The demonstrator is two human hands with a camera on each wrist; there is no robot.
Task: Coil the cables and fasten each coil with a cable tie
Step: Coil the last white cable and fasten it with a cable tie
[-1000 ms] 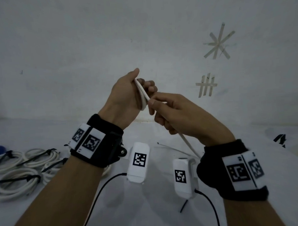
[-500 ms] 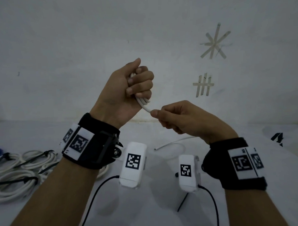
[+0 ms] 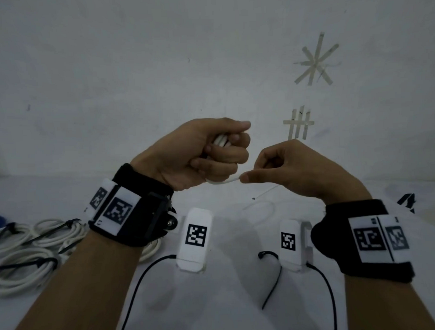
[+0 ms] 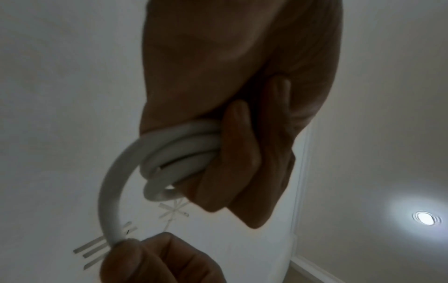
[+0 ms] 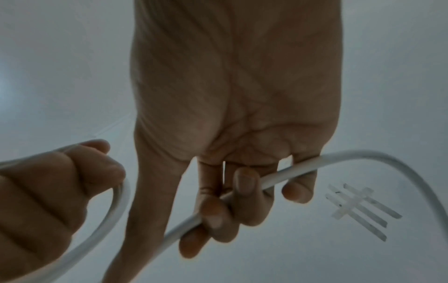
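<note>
Left hand (image 3: 201,153) fisted round white cable (image 4: 179,153) loops, right hand (image 3: 293,169) pinching its free run, raised over white tabletop (image 3: 228,300), tied coils (image 3: 39,247) far left, taped marks (image 3: 315,60) on pale wall

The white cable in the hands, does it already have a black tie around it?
No, the left hand grips bare white cable loops, with no tie around them.

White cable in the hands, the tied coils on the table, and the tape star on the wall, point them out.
white cable (image 4: 110,193): left wrist view, free curved run.
tied coils (image 3: 20,270): head view, white loops.
tape star (image 3: 315,61): head view, centre crossing.
</note>
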